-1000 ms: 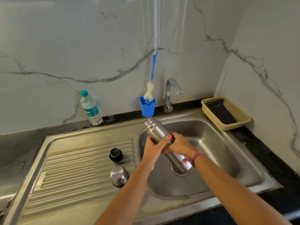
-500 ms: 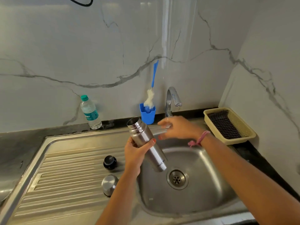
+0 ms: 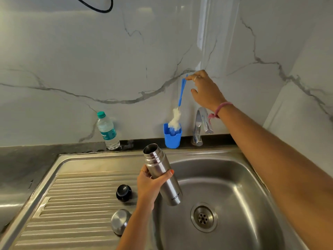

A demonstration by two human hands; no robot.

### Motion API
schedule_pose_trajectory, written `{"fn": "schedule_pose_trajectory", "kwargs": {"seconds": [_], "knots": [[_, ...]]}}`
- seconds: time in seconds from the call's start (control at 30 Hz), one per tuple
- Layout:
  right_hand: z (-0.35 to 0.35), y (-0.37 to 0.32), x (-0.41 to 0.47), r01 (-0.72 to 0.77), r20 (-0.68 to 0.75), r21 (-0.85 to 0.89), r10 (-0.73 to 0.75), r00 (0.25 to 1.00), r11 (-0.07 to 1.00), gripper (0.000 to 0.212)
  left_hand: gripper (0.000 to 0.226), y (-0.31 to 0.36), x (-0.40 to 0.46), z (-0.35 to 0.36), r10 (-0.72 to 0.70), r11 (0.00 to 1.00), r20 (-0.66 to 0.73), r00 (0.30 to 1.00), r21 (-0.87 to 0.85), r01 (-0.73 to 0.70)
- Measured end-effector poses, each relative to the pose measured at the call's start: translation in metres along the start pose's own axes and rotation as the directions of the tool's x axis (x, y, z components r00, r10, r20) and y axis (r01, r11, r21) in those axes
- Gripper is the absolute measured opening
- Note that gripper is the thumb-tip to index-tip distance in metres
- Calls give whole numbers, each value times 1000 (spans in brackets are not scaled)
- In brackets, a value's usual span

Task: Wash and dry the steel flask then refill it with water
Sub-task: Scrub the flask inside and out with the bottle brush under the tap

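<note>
Steel flask (image 3: 162,175), uncapped, tilted, mouth up and to the left, gripped around its middle by the left hand (image 3: 151,186) over the sink basin's (image 3: 234,177) left edge. Right hand (image 3: 205,91) raised at the wall, fingertips pinching the top of the blue bottle brush (image 3: 181,94); bristle end down in a blue cup (image 3: 172,137). Flask's far side hidden by fingers; steel cap (image 3: 120,221) partly behind the forearm. One flask, one black stopper (image 3: 124,193), one steel cap, one plastic water bottle (image 3: 107,131), one tap (image 3: 201,126).
</note>
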State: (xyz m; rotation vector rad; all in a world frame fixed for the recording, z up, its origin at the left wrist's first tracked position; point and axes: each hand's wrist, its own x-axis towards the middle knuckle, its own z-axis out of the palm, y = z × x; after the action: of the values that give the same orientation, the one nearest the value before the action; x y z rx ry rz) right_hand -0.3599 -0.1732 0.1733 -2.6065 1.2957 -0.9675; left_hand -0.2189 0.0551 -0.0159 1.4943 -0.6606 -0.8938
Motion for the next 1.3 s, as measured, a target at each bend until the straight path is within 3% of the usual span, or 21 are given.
{"fn": "schedule_pose_trajectory", "kwargs": {"seconds": [0.1,0.23,0.33,0.5,0.67,1.03,1.3], "knots": [[13,5,27,5,77,17,-6,997,1000,59,53,-3,7,-1,6,1000,-15,1000,16,-6],[29,5,50,-124,74,162,113,991,979,70,51,-8,13,-1,1,999,-16,1000,41,-1],[43,11,59,-261,100,246,243,965,934,62,51,-13,17,-1,-13,999,-24,1000,51,14],[56,17,63,-413,204,409,360,911,814,27,51,-21,23,-5,-36,997,-24,999,62,37],[48,11,65,-403,199,471,350,915,785,22,52,-21,24,-9,-41,998,-33,999,51,42],[-35,-27,65,-238,11,546,277,961,803,22,53,-7,4,-10,13,999,-24,1000,32,-12],[-80,-54,30,-154,-51,592,228,972,791,21,56,3,-17,-10,51,998,-3,999,29,-51]]}}
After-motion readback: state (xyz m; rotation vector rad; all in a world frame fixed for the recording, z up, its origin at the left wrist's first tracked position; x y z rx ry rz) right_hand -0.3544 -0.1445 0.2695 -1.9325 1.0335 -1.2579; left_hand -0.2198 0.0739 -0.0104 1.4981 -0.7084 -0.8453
